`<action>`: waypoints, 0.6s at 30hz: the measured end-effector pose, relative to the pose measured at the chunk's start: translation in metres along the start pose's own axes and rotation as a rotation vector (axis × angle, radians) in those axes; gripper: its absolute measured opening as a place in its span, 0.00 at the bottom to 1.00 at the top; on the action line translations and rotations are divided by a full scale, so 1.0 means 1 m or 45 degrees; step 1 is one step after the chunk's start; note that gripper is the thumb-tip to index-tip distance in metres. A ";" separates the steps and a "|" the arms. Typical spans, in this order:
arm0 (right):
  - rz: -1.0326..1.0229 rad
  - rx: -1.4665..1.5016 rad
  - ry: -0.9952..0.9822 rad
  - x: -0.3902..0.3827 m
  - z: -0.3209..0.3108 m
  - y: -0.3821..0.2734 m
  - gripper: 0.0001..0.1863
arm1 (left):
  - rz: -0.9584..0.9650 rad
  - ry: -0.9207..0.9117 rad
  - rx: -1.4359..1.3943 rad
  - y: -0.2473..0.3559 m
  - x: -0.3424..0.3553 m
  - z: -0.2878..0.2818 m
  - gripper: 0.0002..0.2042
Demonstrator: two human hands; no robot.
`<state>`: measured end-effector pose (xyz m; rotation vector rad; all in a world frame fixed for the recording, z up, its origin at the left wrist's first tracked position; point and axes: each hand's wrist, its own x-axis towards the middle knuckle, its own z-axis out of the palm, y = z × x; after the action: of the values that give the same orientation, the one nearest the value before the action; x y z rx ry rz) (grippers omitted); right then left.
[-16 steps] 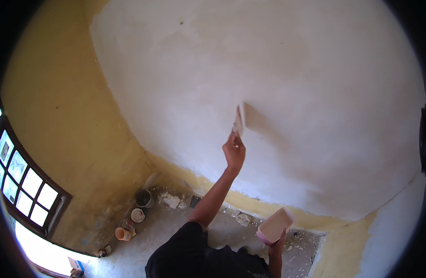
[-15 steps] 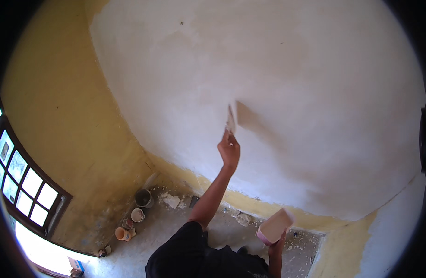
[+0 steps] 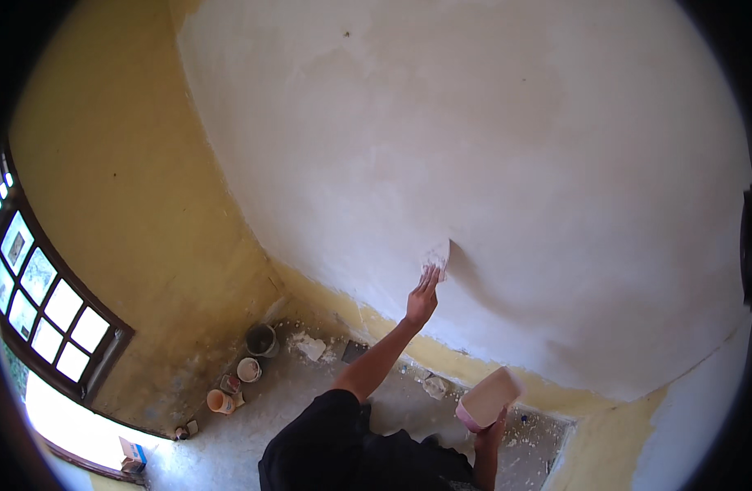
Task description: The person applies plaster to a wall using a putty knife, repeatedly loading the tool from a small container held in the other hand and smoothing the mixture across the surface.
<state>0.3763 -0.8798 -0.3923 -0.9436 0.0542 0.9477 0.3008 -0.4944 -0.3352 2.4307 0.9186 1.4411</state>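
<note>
My left hand (image 3: pixel 421 299) is closed on a flat, putty-smeared scraper (image 3: pixel 436 259), its blade against the white-coated wall (image 3: pixel 539 180) with a shadow to its right. My left forearm reaches up from a dark sleeve. At the lower right, my right hand (image 3: pixel 491 430) grips a pink container (image 3: pixel 478 405) with a pale, flat rectangular piece or surface on top; I cannot make out which. The white coat stops short of the wall's foot, leaving a yellow band.
A yellow wall (image 3: pixel 114 221) with a dark-framed window (image 3: pixel 57 327) is at left. Along its foot stand a dark bucket (image 3: pixel 262 342), a pale pot (image 3: pixel 249 370), an orange container (image 3: pixel 219 402) and a box (image 3: pixel 132 458). White debris (image 3: pixel 312 348) lies on the grey floor (image 3: pixel 294 409).
My left hand and the scraper have moved down the wall, and the blade now shows more of its face. My right hand with the pink container has hardly moved. The view has shifted slightly.
</note>
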 end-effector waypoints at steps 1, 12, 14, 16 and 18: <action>0.015 0.009 -0.002 -0.002 0.008 -0.003 0.29 | -0.032 -0.036 -0.064 -0.002 -0.009 -0.010 0.21; 0.034 -0.110 -0.016 -0.001 -0.012 -0.001 0.32 | -0.633 0.842 -0.289 -0.028 0.191 -0.105 0.14; 0.049 -0.121 0.006 -0.001 -0.009 0.002 0.32 | -0.637 0.751 0.147 -0.021 0.226 -0.106 0.15; 0.019 -0.030 0.033 0.001 -0.019 0.001 0.31 | -0.637 0.480 0.198 0.033 0.240 -0.080 0.19; 0.028 -0.008 0.030 0.002 -0.018 0.000 0.31 | -0.355 0.448 0.193 0.058 0.230 -0.064 0.22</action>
<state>0.3831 -0.8913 -0.4043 -0.9616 0.0819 0.9572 0.3504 -0.4163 -0.1081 2.0654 1.4245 1.7741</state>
